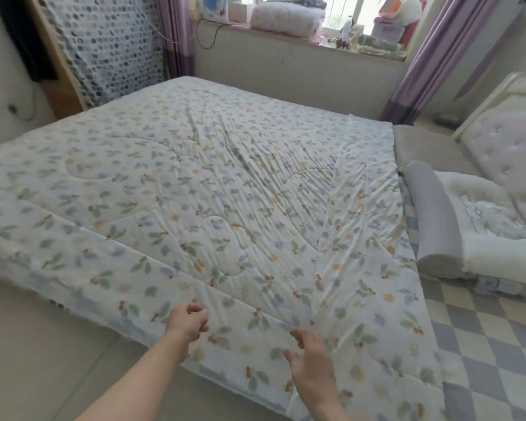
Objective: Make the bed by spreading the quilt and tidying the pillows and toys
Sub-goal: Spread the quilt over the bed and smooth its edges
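Quilt (195,183) work looks mostly done. The flowery quilt lies flat over the bed (483,344), from the far left corner to the near edge, and it hangs a bit over the near side. Some long wrinkles run across its middle, so it is not fully smooth.

At the near edge, the left hand (190,322) has its fingers curled at the quilt's border. It seems to pinch the cloth, but the picture is blurry there, so I cannot tell for sure. Just to its right, the right hand (312,364) is spread out with loose fingers over the quilt, holding nothing. The two hands are apart, near each other.

Farther right, the quilt stops short of the top end of the bed. A strip of checked sheet (498,323) shows there. On it, near the headboard (510,153), lie a grey roll pillow (431,214) and a white pillow (486,232) with a drawing on it, touching side by side.

I think what is left is to pull the wrinkles flat, then line up the pillows. I see no toys on the bed.
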`<state>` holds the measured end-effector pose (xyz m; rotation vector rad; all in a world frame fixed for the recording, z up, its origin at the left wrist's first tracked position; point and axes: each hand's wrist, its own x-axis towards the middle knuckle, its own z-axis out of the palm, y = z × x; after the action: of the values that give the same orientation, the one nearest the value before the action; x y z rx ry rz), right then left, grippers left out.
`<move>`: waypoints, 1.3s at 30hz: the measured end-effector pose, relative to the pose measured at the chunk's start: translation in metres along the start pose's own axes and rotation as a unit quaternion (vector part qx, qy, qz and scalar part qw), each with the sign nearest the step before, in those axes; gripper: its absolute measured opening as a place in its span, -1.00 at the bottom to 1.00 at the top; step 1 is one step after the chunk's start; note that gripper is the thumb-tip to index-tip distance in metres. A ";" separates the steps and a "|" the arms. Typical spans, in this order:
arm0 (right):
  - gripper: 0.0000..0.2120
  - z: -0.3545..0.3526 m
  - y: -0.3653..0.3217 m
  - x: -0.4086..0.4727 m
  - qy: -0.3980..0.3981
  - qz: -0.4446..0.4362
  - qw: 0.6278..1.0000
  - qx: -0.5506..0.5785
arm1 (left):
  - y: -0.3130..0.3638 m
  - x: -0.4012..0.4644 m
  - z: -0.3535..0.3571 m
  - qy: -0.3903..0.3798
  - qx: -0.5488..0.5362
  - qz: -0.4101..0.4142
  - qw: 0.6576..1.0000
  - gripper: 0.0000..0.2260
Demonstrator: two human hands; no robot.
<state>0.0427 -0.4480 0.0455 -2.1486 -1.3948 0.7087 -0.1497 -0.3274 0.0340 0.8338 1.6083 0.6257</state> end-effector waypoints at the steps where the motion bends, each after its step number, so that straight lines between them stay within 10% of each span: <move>1: -0.71 0.021 -0.004 0.004 -0.025 -0.013 1.000 -0.008 | -0.009 0.012 -0.012 0.019 0.003 -0.014 1.000 -0.89; 11: -0.65 0.220 -0.079 0.053 -0.181 -0.100 0.970 -0.124 | -0.094 0.183 -0.142 0.162 -0.017 -0.086 0.983 -0.75; 18: -0.46 0.319 -0.111 0.093 -0.173 -0.073 0.927 -0.325 | -0.097 0.272 -0.212 0.161 -0.221 -0.097 0.957 -0.59; 23: -0.50 0.337 -0.125 0.107 -0.067 -0.140 0.931 -0.331 | -0.092 0.292 -0.237 0.209 -0.148 -0.055 0.965 -0.75; 29: -0.50 0.340 -0.115 0.098 -0.217 -0.179 0.907 -0.312 | -0.138 0.277 -0.255 0.263 -0.057 -0.068 0.961 -0.77; 39: -0.61 0.410 -0.220 0.137 -0.067 -0.305 0.921 -0.233 | -0.069 0.331 -0.320 0.192 -0.335 -0.048 0.921 -0.84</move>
<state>-0.3255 -0.1948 -0.1439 -1.8098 -2.3434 0.2978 -0.5045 -0.0919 -0.1552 0.1219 1.6003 1.2328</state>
